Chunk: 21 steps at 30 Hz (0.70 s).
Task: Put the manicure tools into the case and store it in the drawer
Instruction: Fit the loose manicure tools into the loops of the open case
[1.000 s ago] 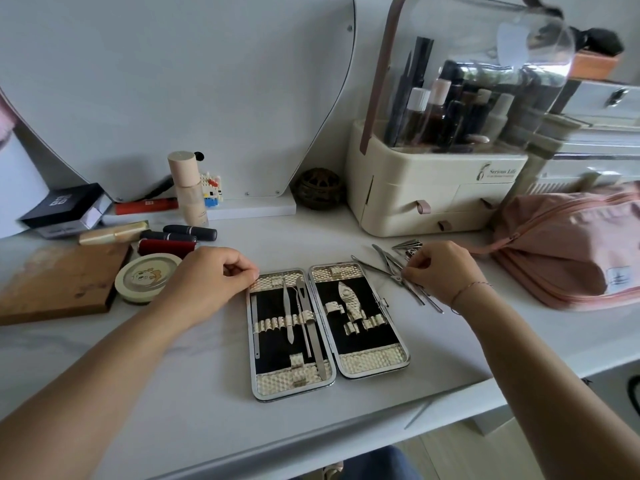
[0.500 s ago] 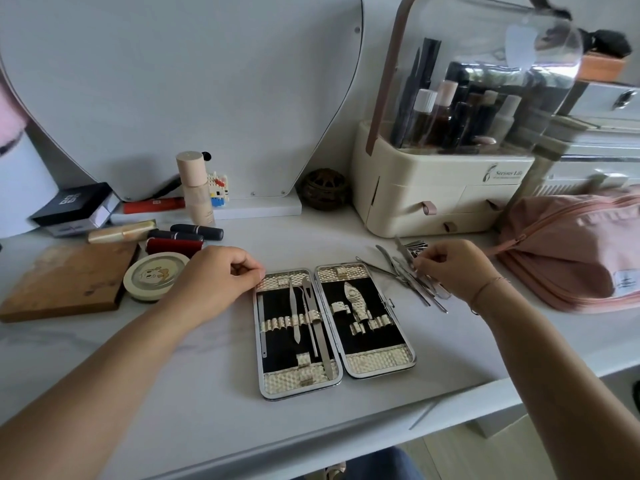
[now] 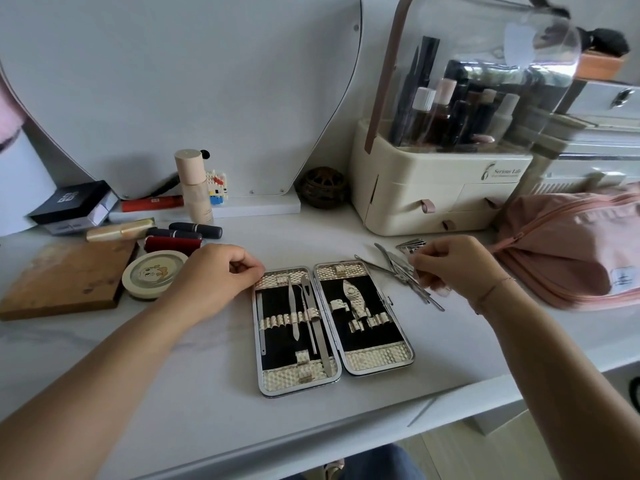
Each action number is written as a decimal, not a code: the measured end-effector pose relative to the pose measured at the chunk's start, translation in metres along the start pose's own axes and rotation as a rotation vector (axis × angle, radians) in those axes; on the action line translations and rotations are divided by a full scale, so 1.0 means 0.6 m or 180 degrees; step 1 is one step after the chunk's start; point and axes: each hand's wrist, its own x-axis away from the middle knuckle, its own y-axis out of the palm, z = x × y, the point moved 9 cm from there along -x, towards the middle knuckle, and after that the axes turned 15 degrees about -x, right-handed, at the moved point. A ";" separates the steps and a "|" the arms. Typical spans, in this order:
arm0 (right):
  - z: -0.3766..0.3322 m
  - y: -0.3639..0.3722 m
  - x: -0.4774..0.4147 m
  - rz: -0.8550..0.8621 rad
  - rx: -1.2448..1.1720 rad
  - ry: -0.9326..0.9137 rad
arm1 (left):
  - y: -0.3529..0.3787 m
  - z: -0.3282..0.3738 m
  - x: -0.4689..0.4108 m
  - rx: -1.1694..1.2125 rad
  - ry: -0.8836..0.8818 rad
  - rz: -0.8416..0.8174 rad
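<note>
Only some tools (image 3: 294,306) inside open case (image 3: 377,360)

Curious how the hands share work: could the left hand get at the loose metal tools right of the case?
Probably, but awkwardly: the left hand rests at the far left corner of the case, so it must cross over that, and the right hand is pinching among the loose tools.

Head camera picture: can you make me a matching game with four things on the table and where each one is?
1. manicure case
2. pink bag
3. round tin
4. loose tools

A. by the right hand
B. far right on the table
C. open, in the middle
D. just left of the left hand

Pairs: 1-C, 2-B, 3-D, 4-A
</note>
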 end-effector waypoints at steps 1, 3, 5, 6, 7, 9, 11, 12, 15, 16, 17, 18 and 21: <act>-0.002 0.017 0.010 -0.0177 -0.0329 0.0120 | 0.000 -0.001 -0.001 -0.0010 0.0006 -0.0005; 0.000 0.058 0.028 -0.0546 -0.0829 0.0408 | 0.000 -0.002 -0.002 -0.0019 0.0027 0.0005; 0.007 0.088 0.034 -0.0704 -0.0827 0.0537 | 0.000 -0.003 -0.002 -0.0033 0.0026 0.0017; 0.011 0.095 0.033 -0.0698 -0.0761 0.0551 | 0.000 -0.003 -0.001 -0.0038 0.0014 0.0021; 0.013 0.099 0.030 -0.0662 -0.0712 0.0565 | 0.000 -0.003 -0.001 -0.0040 0.0002 0.0024; 0.015 0.100 0.022 -0.0565 -0.0707 0.0597 | -0.001 -0.002 -0.001 -0.0052 -0.0004 0.0036; 0.013 0.102 0.015 -0.0520 -0.0745 0.0615 | -0.001 -0.002 -0.001 -0.0059 -0.0002 0.0036; 0.012 0.104 0.012 -0.0524 -0.0738 0.0612 | -0.001 -0.003 -0.001 -0.0057 -0.0001 0.0031; 0.010 0.107 0.007 -0.0546 -0.0650 0.0631 | 0.001 -0.003 -0.002 -0.0032 0.0003 0.0008; 0.010 0.107 0.006 -0.0557 -0.0606 0.0641 | 0.001 -0.003 -0.002 -0.0017 0.0003 0.0007; 0.010 0.108 0.005 -0.0565 -0.0546 0.0648 | 0.001 -0.004 -0.002 -0.0001 0.0001 0.0006; 0.010 0.107 0.005 -0.0570 -0.0475 0.0649 | 0.001 -0.004 -0.002 0.0014 -0.0002 0.0006; 0.010 0.112 0.006 -0.0598 -0.0350 0.0611 | 0.002 -0.004 -0.002 0.0035 -0.0006 -0.0004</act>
